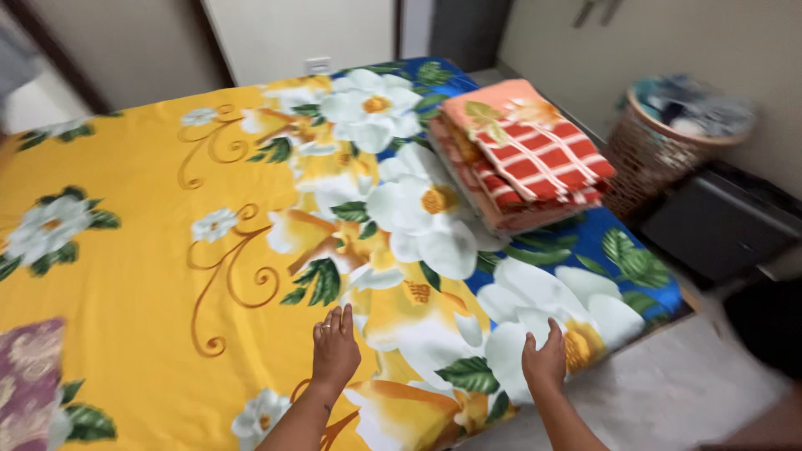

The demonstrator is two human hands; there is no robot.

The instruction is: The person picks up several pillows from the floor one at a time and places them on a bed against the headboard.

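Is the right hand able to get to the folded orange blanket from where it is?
Probably yes. The right hand lies flat on the bedsheet near the bed's edge, and the folded blanket sits farther up the same side. Only flat sheet lies between them, though it would need a good stretch.

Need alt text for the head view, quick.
Both hands, left hand and right hand, press flat on a yellow floral bedsheet covering a bed. Folded orange-red checked cloths lie near its far corner, beside a wicker basket.
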